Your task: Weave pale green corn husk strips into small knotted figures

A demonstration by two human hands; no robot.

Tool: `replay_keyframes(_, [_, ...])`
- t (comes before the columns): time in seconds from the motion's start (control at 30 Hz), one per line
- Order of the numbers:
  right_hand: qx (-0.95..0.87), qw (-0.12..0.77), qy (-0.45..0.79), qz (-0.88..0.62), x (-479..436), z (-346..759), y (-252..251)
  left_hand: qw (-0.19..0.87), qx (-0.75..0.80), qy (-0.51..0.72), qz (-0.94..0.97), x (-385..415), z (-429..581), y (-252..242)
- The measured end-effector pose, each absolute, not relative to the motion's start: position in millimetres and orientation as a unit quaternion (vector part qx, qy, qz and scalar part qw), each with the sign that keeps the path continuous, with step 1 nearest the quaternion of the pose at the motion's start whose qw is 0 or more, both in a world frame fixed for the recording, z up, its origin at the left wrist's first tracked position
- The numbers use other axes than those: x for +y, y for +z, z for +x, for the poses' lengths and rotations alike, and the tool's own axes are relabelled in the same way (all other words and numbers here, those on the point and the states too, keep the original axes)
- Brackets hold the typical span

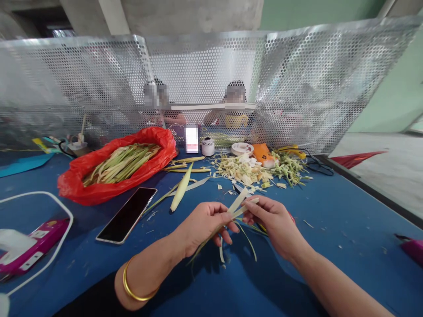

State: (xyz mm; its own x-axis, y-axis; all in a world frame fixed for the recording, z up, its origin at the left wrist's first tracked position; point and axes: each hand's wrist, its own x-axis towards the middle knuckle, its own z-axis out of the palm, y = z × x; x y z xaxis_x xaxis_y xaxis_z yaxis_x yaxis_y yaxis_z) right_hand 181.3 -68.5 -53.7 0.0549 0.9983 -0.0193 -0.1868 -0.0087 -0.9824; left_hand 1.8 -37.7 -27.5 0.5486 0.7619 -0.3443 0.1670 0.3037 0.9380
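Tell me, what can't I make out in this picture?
Red thing: head view; mostly covered by the right hand's grip, so I can't say what it is.
Pale strips: head view; partly hidden by the left hand's grip.
Magenta thing: head view; cut off by the right edge.
People opposite: head view; their work is obscured by the perforated screen.

Left of the fingers (218, 208) lies a flat, black-screened rectangular smartphone (127, 215); farther left, a magenta plastic power strip (36, 246) and a looping white cable (39, 192). Beyond them, a round white tape roll (243, 153) lies before a silver perforated metal screen (198, 61).
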Motion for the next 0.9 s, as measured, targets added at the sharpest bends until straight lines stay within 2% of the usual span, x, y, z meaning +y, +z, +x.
replay_keyframes(0.23, [-0.376,0.584,0.560,-0.451,-71.0,186.8,-47.8,0.728,0.448,0.245,0.458,-32.2,-0.8,-31.1])
replay_keyframes(0.47, [-0.367,0.600,0.506,-0.499,-65.2,195.6,-51.6,0.746,0.453,0.267,0.409,-28.3,-4.5,-28.6])
replay_keyframes(0.9, [-0.386,0.588,0.497,-0.508,-64.2,187.2,-51.5,0.759,0.437,0.196,0.441,-40.6,0.3,-31.5])
